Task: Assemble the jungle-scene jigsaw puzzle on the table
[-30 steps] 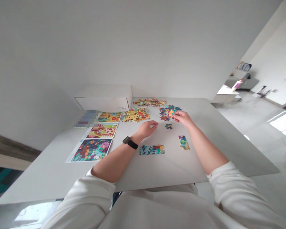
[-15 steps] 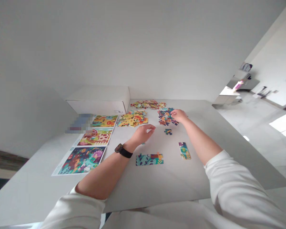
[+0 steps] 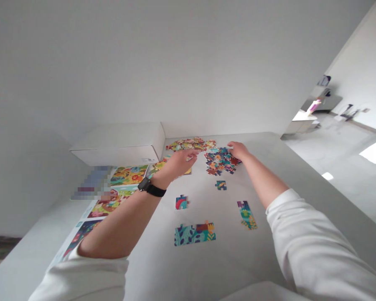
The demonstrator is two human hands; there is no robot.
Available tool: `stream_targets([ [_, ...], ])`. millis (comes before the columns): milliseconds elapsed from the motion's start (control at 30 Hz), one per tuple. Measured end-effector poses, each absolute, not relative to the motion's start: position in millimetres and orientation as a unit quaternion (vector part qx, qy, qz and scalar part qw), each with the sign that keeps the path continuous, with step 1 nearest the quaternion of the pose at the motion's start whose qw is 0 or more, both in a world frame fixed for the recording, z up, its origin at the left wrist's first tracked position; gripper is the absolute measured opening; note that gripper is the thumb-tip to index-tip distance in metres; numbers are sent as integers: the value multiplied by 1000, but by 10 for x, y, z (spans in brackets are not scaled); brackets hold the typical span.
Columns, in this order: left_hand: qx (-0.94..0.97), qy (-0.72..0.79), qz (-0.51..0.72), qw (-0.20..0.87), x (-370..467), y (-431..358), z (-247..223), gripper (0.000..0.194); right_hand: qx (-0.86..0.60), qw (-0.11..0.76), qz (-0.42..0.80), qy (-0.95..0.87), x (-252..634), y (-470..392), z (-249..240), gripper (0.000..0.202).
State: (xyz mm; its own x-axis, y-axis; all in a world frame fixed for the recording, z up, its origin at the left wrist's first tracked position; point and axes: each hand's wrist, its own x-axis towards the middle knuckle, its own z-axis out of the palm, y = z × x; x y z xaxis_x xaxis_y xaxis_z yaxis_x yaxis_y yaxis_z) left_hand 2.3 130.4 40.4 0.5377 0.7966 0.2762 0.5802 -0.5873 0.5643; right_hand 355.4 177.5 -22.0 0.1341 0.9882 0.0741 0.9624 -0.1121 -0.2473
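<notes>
My right hand (image 3: 239,150) is at the top right edge of a pile of dark blue and orange puzzle pieces (image 3: 219,161), its fingers bent together; whether a piece is between them is too small to tell. Over the yellow pieces (image 3: 158,166) hovers my left hand (image 3: 182,161), fingers loosely curled and apart, holding nothing visible. Nearer to me lie a single blue piece (image 3: 221,185), a red and teal piece (image 3: 181,202), a joined teal strip (image 3: 195,233) and a short joined upright strip (image 3: 247,215).
Printed picture sheets (image 3: 129,175) lie at the left, partly under my left forearm. A white box (image 3: 119,144) stands behind them against the wall. Another pile of red and green pieces (image 3: 191,143) is at the back of the white table (image 3: 188,271).
My left hand has moved forward over the yellow pieces, uncovering the red and teal piece. My right hand has shifted to the pile's upper right edge. The view has tilted.
</notes>
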Motion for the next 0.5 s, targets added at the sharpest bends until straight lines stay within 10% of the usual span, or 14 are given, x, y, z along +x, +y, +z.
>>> stream_targets([
  [300, 845, 400, 278, 221, 156, 1406, 390, 31, -719, 58, 77, -688, 3518, 2127, -218, 48],
  [500, 824, 400, 304, 263, 110, 1410, 164, 30, -722, 206, 94, -654, 3615, 1975, -161, 35],
])
